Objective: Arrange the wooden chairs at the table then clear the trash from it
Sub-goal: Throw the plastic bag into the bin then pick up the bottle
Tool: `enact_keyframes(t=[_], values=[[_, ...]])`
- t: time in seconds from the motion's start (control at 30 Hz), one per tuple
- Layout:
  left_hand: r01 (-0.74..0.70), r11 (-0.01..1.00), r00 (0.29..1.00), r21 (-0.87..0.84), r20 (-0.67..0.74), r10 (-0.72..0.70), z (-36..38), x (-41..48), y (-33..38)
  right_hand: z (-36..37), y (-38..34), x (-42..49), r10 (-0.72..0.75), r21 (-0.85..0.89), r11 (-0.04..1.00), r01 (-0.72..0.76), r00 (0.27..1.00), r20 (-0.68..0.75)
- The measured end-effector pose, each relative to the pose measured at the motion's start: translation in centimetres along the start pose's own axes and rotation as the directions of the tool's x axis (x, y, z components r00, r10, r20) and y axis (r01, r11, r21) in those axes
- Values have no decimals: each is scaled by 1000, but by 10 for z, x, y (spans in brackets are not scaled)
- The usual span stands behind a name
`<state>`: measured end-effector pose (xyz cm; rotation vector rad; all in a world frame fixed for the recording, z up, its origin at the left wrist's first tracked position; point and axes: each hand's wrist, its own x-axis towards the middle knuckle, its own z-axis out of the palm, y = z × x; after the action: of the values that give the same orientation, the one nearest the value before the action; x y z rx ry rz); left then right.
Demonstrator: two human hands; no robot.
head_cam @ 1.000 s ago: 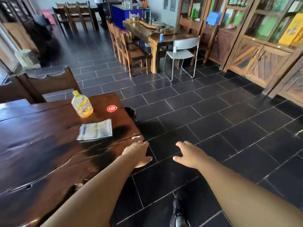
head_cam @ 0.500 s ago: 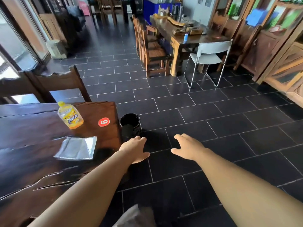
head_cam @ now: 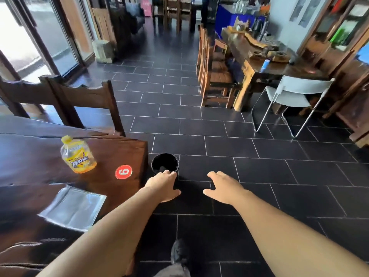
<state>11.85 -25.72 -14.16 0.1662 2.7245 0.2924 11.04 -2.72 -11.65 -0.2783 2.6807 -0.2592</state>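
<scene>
A dark wooden table [head_cam: 30, 188] fills the lower left. On it stand a yellow plastic bottle [head_cam: 78, 155] and a flat silver wrapper [head_cam: 72, 207], beside a red round number sticker [head_cam: 123, 172]. Two dark wooden chairs [head_cam: 83, 98] stand at the table's far side. My left hand [head_cam: 162, 185] hovers past the table's end, fingers spread, empty, just in front of a black bin [head_cam: 165, 162] on the floor. My right hand [head_cam: 223, 188] is held out beside it over the tiles, also open and empty.
Another wooden table [head_cam: 265, 62] with brown wooden chairs [head_cam: 214, 76] and a white folding chair [head_cam: 295, 94] stands at the right. Wooden cabinets [head_cam: 351, 76] line the right wall. Glass doors [head_cam: 30, 37] are at the left. My shoe [head_cam: 179, 252] shows below.
The view has moved forward along the table's end. The black bin has come into full view and my left hand now reaches close to its rim. Both hands stay empty.
</scene>
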Motion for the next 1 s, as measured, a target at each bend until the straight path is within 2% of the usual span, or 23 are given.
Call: enact_keyframes(t=[0.27,0.47,0.6,0.77,0.87,1.0], values=[[72,995,994,-63,-72,-77,-56,90,-20,-71,-6,122,-100,-61,993,103,994,35],[258,955,960,-146,-72,-271,-69,104,-71,-93,-47,198,-278,-107,951,289,954,110],[397,895,910,-203,-42,-413,-67,102,-102,-90,-84,242,-402,-117,896,428,895,194],[640,705,736,-306,-17,-676,-64,83,-126,-83,-143,296,-578,-145,751,644,748,327],[737,580,635,-348,64,-769,-63,65,-133,-81,-179,314,-671,-135,631,764,625,399],[841,375,449,-391,117,-886,-52,34,-130,-74,-212,327,-731,-142,475,868,480,484]])
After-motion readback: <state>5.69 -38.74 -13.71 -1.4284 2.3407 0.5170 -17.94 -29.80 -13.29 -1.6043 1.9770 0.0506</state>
